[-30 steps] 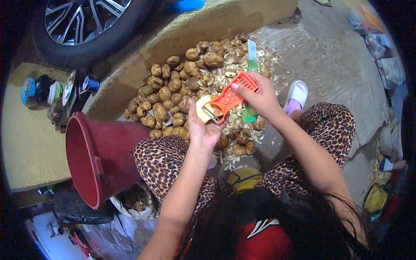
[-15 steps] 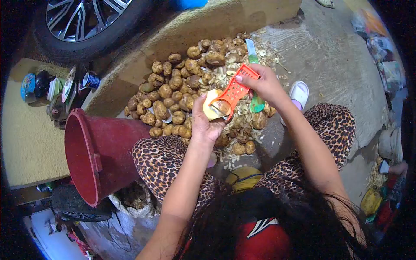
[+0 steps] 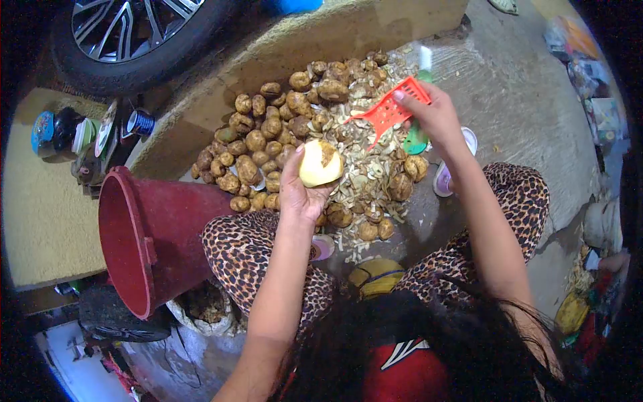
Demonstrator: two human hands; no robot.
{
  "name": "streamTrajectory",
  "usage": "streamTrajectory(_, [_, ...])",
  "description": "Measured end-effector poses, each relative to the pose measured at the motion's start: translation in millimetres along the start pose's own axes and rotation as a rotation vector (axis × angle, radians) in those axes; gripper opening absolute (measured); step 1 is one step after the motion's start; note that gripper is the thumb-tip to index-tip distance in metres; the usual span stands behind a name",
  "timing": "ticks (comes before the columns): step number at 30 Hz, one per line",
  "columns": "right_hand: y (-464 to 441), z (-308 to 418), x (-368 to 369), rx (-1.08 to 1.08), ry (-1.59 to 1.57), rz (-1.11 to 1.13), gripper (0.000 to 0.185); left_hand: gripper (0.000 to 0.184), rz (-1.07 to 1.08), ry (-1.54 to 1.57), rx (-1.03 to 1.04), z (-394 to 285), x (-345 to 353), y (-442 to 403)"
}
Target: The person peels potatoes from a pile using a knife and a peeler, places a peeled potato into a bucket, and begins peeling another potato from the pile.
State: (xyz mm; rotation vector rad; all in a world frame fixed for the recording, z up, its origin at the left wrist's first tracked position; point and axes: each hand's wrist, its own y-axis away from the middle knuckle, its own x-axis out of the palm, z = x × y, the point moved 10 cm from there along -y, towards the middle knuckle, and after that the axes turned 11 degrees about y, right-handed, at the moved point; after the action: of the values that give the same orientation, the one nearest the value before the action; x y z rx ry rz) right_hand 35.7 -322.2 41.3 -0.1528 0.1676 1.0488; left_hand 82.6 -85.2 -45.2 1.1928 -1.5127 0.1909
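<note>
In my left hand (image 3: pixel 305 199) rests a mostly peeled, pale yellow potato (image 3: pixel 319 167), with a patch of brown skin left near its top. The fingers curl around its left side and underneath. My right hand (image 3: pixel 437 115) grips an orange plastic peeler (image 3: pixel 390 115) with a perforated body, its forked end pointing left and apart from the potato. A green handle (image 3: pixel 415 141) sticks out below the same hand, and a blurred whitish blade (image 3: pixel 425 59) shows above it; it looks like a knife held along with the peeler. Unpeeled brown potatoes (image 3: pixel 258 141) are heaped beyond my left hand.
Peelings (image 3: pixel 365 181) cover the floor below my hands. A dark red bucket (image 3: pixel 181 214) lies tipped at the left, near my knee. Behind the heap runs a low concrete ledge (image 3: pixel 228 84) with a car wheel (image 3: pixel 134 40) above. Bags and clutter (image 3: pixel 589 74) line the right side.
My right hand has moved right and slightly up, taking the peeler off the potato with the green-handled knife. The potato has turned in my left hand, showing a patch of brown skin.
</note>
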Motion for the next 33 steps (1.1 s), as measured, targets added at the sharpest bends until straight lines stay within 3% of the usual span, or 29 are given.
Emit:
streamTrajectory(3, [6, 0, 22, 0.114, -0.101, 0.156, 0.020, 0.048, 0.144, -0.004, -0.138, 11, 16, 9])
streamTrajectory(6, [10, -5, 24, 0.212, -0.174, 0.210, 0.018, 0.051, 0.339, -0.258, -0.103, 11, 41, 20])
streamTrajectory(7, [11, -8, 22, 0.241, -0.186, 0.214, 0.017, 0.060, 0.273, -0.259, -0.113, 12, 38, 20])
streamTrajectory(13, [8, -5, 38, 0.128, -0.245, 0.294, 0.024, 0.070, 0.351, -0.449, -0.061, 15, 41, 20])
streamTrajectory(20, [25, 29, 59, -0.026, 0.033, 0.430, 0.024, 0.072, 0.397, -0.584, -0.130, 29, 44, 32])
streamTrajectory(25, [18, 31, 36, -0.060, 0.116, 0.309, 0.023, 0.073, 0.375, -0.555, -0.199, 33, 47, 33])
streamTrajectory(28, [-7, 26, -26, -0.184, 0.287, -0.098, 0.023, 0.071, 0.379, -0.542, -0.194, 30, 37, 27])
streamTrajectory(31, [-10, 13, -34, 0.034, -0.002, 0.000, 0.019, 0.073, 0.392, -0.558, -0.228, 30, 33, 30])
streamTrajectory(33, [10, 21, 4, 0.083, 0.025, 0.162, 0.019, 0.075, 0.335, -0.593, -0.189, 28, 31, 25])
